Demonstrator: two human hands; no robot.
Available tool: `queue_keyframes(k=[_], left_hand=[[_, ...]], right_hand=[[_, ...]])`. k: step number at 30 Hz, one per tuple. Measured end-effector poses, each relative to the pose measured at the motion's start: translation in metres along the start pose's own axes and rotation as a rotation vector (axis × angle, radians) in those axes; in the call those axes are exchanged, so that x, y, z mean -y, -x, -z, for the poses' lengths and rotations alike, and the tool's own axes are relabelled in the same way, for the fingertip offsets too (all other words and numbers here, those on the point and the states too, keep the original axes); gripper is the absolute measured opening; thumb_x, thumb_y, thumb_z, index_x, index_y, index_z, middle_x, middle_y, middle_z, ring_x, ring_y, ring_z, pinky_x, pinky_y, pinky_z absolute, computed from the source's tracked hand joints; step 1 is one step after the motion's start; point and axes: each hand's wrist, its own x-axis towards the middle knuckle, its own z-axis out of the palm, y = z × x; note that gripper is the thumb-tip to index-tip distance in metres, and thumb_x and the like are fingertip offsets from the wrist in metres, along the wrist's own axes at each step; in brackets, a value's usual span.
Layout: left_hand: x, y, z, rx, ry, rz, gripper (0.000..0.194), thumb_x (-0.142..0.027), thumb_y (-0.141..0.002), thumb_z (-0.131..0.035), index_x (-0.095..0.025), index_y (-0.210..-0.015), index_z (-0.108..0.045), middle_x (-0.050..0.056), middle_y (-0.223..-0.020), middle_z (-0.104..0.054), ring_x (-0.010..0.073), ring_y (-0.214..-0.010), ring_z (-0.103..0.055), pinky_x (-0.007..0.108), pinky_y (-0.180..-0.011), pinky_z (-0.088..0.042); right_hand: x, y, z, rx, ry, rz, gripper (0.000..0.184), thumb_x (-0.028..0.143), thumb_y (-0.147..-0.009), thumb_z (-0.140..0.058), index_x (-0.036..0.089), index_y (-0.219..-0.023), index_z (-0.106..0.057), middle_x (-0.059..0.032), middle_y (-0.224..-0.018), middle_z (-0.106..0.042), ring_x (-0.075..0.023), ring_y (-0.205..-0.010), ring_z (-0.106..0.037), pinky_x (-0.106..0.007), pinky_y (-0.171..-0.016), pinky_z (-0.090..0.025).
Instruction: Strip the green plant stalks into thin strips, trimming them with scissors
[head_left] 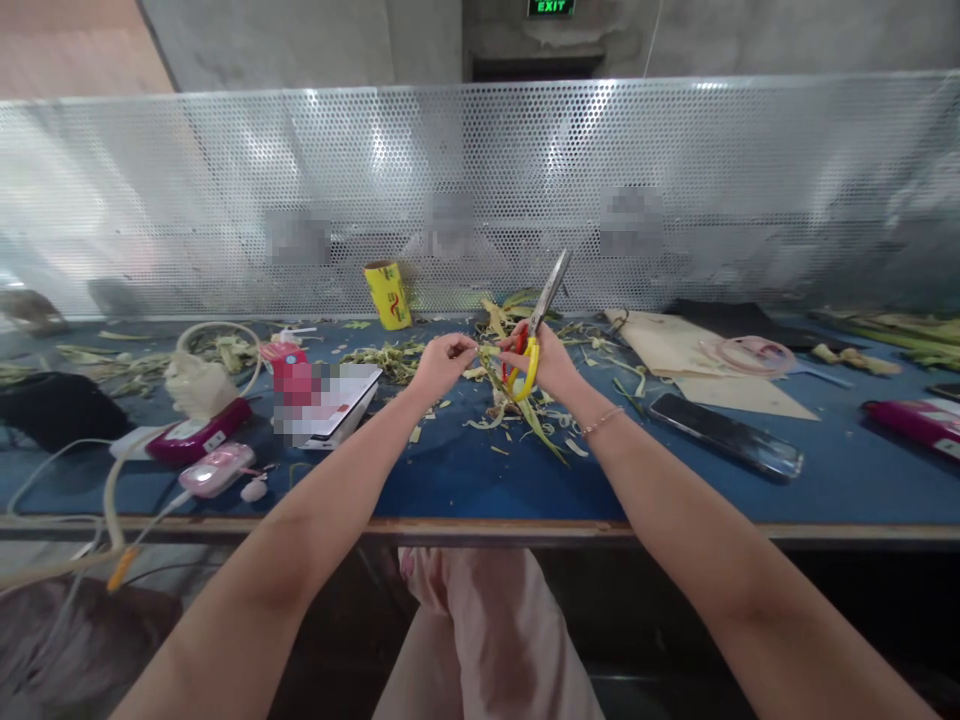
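My right hand (551,360) is wrapped round a pair of scissors (551,285) with red and yellow handles; the metal blades point up and away from me. Facing it, my left hand (444,365) is closed, thumb and fingertips pinched. A small scrap of green plant (487,354) shows between the fingertips of both hands, partly hidden. Below and behind them lies a loose pile of leaf strips and peelings (525,415) on the blue tabletop (465,490).
A yellow printed tube (388,296) stands near the perforated metal screen (510,190). To the left are a white-topped box (345,400), a pink device (217,470) and cables. On the right lie a phone (727,436), brown paper (667,345) and a magenta object (919,425).
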Motion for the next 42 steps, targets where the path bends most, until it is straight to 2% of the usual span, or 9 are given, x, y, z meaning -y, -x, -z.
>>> queue_keyframes(k=[5,11,14,19,25,29,34,38,42], left_hand=[[0.001,0.000,-0.002,0.038,0.085,0.012,0.012,-0.025,-0.071,-0.058,-0.013,-0.074,-0.060,-0.001,-0.058,-0.055,0.0101,-0.055,-0.054,0.026,-0.060,-0.046],[0.000,0.002,-0.004,0.088,0.217,0.025,0.015,-0.025,-0.070,-0.061,-0.015,-0.078,-0.053,-0.002,-0.061,-0.055,0.0083,-0.054,-0.054,0.025,-0.058,-0.047],[0.000,0.004,-0.006,0.120,0.174,-0.001,0.023,-0.031,-0.071,-0.061,-0.016,-0.087,-0.053,-0.002,-0.061,-0.055,0.0089,-0.056,-0.055,0.024,-0.058,-0.046],[0.005,0.003,-0.009,0.124,0.121,-0.036,0.023,-0.035,-0.071,-0.062,-0.015,-0.080,-0.056,0.000,-0.062,-0.057,0.0095,-0.057,-0.054,0.024,-0.057,-0.045],[0.004,0.002,-0.006,-0.003,-0.050,-0.103,0.015,-0.027,-0.068,-0.061,-0.014,-0.076,-0.060,0.001,-0.068,-0.060,0.0109,-0.064,-0.055,0.024,-0.060,-0.044],[0.001,0.004,-0.006,-0.046,-0.081,-0.152,0.012,-0.025,-0.070,-0.059,-0.015,-0.076,-0.062,0.002,-0.077,-0.064,0.0123,-0.073,-0.058,0.024,-0.064,-0.046],[0.001,0.005,-0.009,-0.102,-0.189,-0.226,0.008,-0.020,-0.071,-0.059,-0.017,-0.077,-0.063,0.002,-0.080,-0.065,0.0120,-0.076,-0.059,0.023,-0.066,-0.048],[0.002,0.005,-0.008,-0.126,-0.311,-0.337,0.008,-0.017,-0.072,-0.060,-0.018,-0.078,-0.064,0.003,-0.080,-0.065,0.0127,-0.077,-0.059,0.023,-0.065,-0.047],[0.001,0.006,-0.006,-0.092,-0.383,-0.486,0.006,-0.015,-0.072,-0.060,-0.017,-0.077,-0.062,0.003,-0.080,-0.064,0.0131,-0.079,-0.059,0.025,-0.069,-0.048]], right_hand=[[0.007,0.004,-0.002,0.043,0.121,0.062,0.040,0.032,-0.055,-0.071,0.023,-0.081,-0.042,0.0028,-0.074,-0.054,-0.0117,-0.063,-0.053,-0.031,-0.061,-0.047],[0.009,0.005,-0.004,0.007,0.170,0.093,0.037,0.030,-0.058,-0.070,0.023,-0.080,-0.042,0.0027,-0.070,-0.054,-0.0136,-0.064,-0.055,-0.032,-0.064,-0.047],[0.011,0.006,-0.005,0.011,0.190,0.109,0.036,0.028,-0.059,-0.070,0.023,-0.079,-0.041,0.0025,-0.069,-0.053,-0.0148,-0.065,-0.055,-0.034,-0.066,-0.047],[0.014,0.009,-0.008,0.044,0.205,0.120,0.033,0.027,-0.061,-0.070,0.023,-0.079,-0.043,0.0011,-0.071,-0.054,-0.0162,-0.066,-0.056,-0.036,-0.068,-0.048],[0.000,0.003,-0.009,0.076,0.106,0.050,0.039,0.035,-0.059,-0.073,0.024,-0.082,-0.043,0.0008,-0.071,-0.056,-0.0176,-0.070,-0.059,-0.037,-0.070,-0.050],[-0.005,0.000,-0.011,0.026,-0.065,-0.035,0.044,0.037,-0.057,-0.073,0.024,-0.081,-0.039,0.0041,-0.067,-0.055,-0.0155,-0.066,-0.060,-0.035,-0.068,-0.050],[0.001,0.003,-0.014,-0.061,-0.212,-0.139,0.048,0.034,-0.051,-0.076,0.023,-0.081,-0.039,0.0063,-0.063,-0.054,-0.0150,-0.064,-0.061,-0.034,-0.068,-0.051],[0.004,0.004,-0.013,-0.088,-0.304,-0.207,0.047,0.032,-0.051,-0.076,0.023,-0.081,-0.041,0.0065,-0.064,-0.054,-0.0146,-0.061,-0.061,-0.033,-0.064,-0.051],[0.002,0.003,-0.012,-0.106,-0.353,-0.242,0.049,0.026,-0.046,-0.078,0.021,-0.079,-0.041,0.0073,-0.061,-0.052,-0.0138,-0.058,-0.060,-0.032,-0.061,-0.051]])
